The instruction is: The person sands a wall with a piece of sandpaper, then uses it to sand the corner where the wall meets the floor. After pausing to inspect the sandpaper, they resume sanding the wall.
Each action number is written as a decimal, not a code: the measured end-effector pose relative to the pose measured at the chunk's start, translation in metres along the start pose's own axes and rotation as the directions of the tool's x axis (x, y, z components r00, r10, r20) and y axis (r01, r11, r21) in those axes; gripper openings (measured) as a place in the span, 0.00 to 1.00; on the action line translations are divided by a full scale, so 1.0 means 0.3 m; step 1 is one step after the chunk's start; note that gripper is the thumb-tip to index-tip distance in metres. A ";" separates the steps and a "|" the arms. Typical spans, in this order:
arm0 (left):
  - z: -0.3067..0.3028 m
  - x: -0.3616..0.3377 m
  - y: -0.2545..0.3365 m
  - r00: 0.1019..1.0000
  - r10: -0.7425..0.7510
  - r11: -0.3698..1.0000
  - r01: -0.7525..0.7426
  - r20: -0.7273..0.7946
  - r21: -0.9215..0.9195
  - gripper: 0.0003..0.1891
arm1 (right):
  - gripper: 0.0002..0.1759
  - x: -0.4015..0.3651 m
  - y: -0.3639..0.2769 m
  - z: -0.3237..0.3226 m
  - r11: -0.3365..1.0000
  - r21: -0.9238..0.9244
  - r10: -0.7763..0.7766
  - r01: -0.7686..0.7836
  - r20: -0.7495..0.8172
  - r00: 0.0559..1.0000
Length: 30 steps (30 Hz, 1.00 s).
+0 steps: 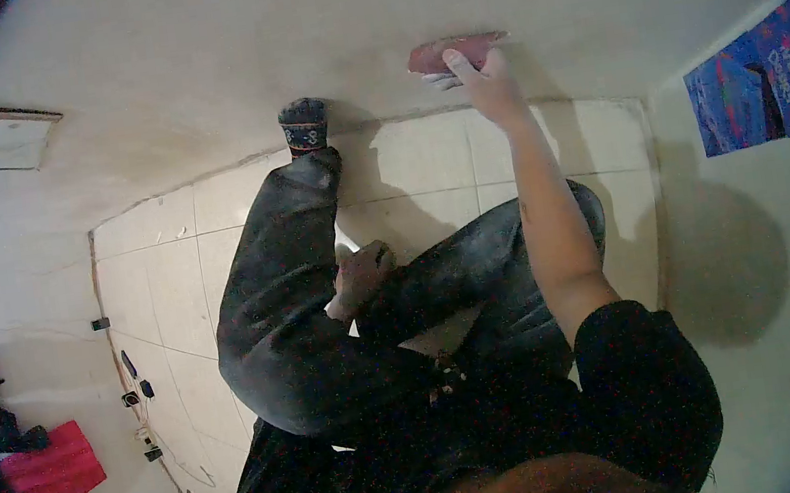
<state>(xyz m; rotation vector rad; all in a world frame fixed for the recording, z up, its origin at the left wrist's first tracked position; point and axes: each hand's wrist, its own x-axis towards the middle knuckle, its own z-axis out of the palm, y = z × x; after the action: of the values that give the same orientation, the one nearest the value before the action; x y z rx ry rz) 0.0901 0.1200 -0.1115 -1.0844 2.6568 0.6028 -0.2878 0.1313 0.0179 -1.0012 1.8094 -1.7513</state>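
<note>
My right hand (483,80) is stretched out to the wall with its fingers closed on a dull red piece of sandpaper (457,52). The sandpaper lies flat against the pale wall (365,21), a little above the floor line. Pale dust shows on the fingertips. My left hand (359,276) rests between my bent legs, its fingers curled. Whether it holds anything is hidden.
My socked foot (304,124) touches the wall base. Pale tiles (414,159) cover the floor. Cables and small dark devices (131,399) lie along the left wall, near a red cloth (55,471). A blue patterned sheet (763,83) hangs at right; a framed panel (7,138) is upper left.
</note>
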 end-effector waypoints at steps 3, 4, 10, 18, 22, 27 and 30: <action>-0.097 -0.022 0.062 0.994 -0.086 0.967 0.099 0.066 -0.235 0.16 | 0.21 0.053 0.164 0.009 0.989 -0.141 -0.050 0.051 0.011 0.999; -0.090 -0.018 0.061 0.995 -0.084 0.973 0.094 0.056 -0.211 0.16 | 0.21 0.071 0.272 0.025 0.980 -0.193 -0.043 0.049 0.035 0.998; 0.029 0.000 -0.029 0.998 -0.050 0.998 0.048 -0.037 -0.051 0.16 | 0.22 0.037 0.119 0.041 0.996 0.077 0.039 -0.044 0.072 0.997; -0.024 -0.006 0.034 0.996 -0.094 0.991 0.094 0.002 -0.101 0.18 | 0.21 -0.015 0.072 0.037 0.994 -0.111 -0.014 0.015 0.012 1.000; -0.035 -0.016 0.027 0.998 -0.058 0.986 0.055 -0.013 -0.156 0.17 | 0.24 0.055 0.109 0.020 0.980 0.160 0.100 -0.120 0.128 0.987; 0.031 0.002 -0.047 1.000 0.023 0.995 -0.024 -0.003 -0.093 0.17 | 0.21 0.013 0.227 0.058 0.987 -0.158 -0.015 0.007 -0.048 0.999; 0.031 -0.005 -0.031 0.996 0.025 0.993 -0.034 -0.082 -0.111 0.18 | 0.21 -0.007 -0.042 0.006 0.999 0.009 0.033 -0.033 0.035 0.999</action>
<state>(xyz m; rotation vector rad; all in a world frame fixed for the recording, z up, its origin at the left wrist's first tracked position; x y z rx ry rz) 0.0979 0.1191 -0.1220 -1.1239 2.7415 0.7380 -0.2824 0.1324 0.0296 -0.9865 1.7850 -1.7111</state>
